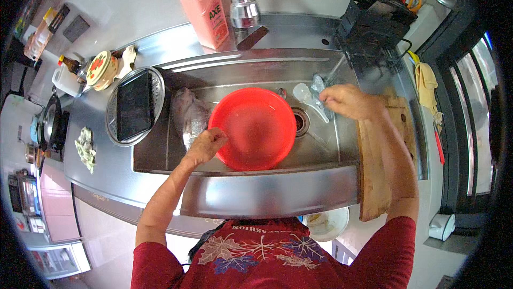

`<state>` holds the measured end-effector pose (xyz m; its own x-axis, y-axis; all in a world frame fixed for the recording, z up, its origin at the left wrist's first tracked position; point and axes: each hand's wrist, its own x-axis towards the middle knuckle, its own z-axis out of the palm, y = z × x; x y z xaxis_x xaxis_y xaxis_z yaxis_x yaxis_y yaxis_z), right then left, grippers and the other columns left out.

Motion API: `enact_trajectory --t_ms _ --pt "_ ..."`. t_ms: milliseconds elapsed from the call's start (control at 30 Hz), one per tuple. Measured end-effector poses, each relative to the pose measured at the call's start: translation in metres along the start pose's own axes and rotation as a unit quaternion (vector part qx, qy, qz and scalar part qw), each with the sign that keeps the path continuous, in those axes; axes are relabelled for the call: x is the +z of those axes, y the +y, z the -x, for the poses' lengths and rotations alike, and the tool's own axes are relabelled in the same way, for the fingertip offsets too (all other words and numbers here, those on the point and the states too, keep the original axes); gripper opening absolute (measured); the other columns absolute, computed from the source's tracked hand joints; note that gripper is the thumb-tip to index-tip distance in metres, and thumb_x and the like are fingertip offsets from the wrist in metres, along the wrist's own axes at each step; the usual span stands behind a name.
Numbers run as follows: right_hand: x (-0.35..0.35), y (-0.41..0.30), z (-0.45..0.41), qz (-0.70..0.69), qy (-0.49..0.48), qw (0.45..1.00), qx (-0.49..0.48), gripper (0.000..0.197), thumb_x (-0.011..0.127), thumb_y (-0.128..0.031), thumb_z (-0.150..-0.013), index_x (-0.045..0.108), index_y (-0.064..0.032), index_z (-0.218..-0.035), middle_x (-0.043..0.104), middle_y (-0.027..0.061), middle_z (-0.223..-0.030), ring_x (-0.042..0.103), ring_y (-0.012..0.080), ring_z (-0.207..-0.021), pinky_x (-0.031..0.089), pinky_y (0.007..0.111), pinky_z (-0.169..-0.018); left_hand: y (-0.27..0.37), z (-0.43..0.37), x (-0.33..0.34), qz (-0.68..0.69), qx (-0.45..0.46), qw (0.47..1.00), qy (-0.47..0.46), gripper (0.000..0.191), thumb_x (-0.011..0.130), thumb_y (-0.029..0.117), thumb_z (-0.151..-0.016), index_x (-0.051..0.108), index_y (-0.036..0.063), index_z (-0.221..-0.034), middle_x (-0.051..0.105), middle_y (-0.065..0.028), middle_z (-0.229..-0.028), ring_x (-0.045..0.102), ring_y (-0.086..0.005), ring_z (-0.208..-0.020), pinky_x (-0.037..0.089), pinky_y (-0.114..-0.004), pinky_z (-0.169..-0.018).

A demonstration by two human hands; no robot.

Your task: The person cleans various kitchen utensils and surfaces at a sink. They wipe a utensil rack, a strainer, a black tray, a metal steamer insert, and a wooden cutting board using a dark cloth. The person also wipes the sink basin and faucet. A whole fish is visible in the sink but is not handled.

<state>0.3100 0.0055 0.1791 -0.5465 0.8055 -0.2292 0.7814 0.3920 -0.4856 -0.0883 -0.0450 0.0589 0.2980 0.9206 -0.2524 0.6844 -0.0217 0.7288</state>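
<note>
A red plastic basin (256,128) of what looks like water sits in a stainless steel sink (320,150). My left hand (207,144) is at the basin's left rim, fingers curled; whether it grips the rim cannot be told. A whole fish (187,116) lies in the sink left of the basin, partly behind that hand. On the right, my right hand (345,100) hovers over the sink's right side, fingertips drawn together, beside crumpled clear plastic (318,84). Whether it holds anything is unclear. A white plastic spoon (310,98) lies near the drain (299,120).
A chrome faucet (244,8) and a pink soap bottle (206,16) stand behind the sink. A wooden cutting board (370,160) lies along its right edge. A black tray (135,104) rests on a round metal steamer at left. A black utensil rack (372,20) stands back right.
</note>
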Motion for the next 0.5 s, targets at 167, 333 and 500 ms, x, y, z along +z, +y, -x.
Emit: enact_trajectory --t_ms 167,333,500 --pt "0.049 -0.02 -0.002 -0.013 0.0 1.0 -0.017 0.025 0.054 -0.017 -0.085 0.059 -0.0003 -0.104 0.064 0.0192 -0.095 0.061 0.035 -0.09 0.048 0.041 -0.078 -0.038 0.0 -0.022 0.014 -0.034 0.999 0.015 0.027 0.062 0.026 -0.084 0.064 0.002 -0.095 0.064 -0.0143 -0.075 0.062 -0.0239 -0.069 0.047 -0.035 -0.065" --pt "0.078 -0.033 0.007 -0.007 0.071 0.997 -0.021 0.02 0.052 -0.018 -0.085 0.057 -0.0025 -0.098 0.063 0.0191 -0.092 0.06 0.0367 -0.089 0.047 0.044 -0.078 -0.081 -0.005 -0.028 -0.016 -0.03 0.999 -0.025 0.028 0.058 0.029 -0.086 0.066 0.0028 -0.095 0.067 -0.0165 -0.081 0.064 -0.0251 -0.074 0.049 -0.037 -0.068" --pt "0.088 -0.066 -0.015 -0.051 -0.016 0.998 0.041 0.027 0.056 -0.016 -0.084 0.058 0.0 -0.106 0.063 0.0201 -0.1 0.06 0.0353 -0.094 0.047 0.042 -0.082 -0.043 0.01 -0.043 0.035 0.008 0.996 0.087 0.032 0.062 0.03 -0.085 0.061 0.0012 -0.099 0.064 -0.0151 -0.081 0.06 -0.0217 -0.074 0.049 -0.035 -0.068"
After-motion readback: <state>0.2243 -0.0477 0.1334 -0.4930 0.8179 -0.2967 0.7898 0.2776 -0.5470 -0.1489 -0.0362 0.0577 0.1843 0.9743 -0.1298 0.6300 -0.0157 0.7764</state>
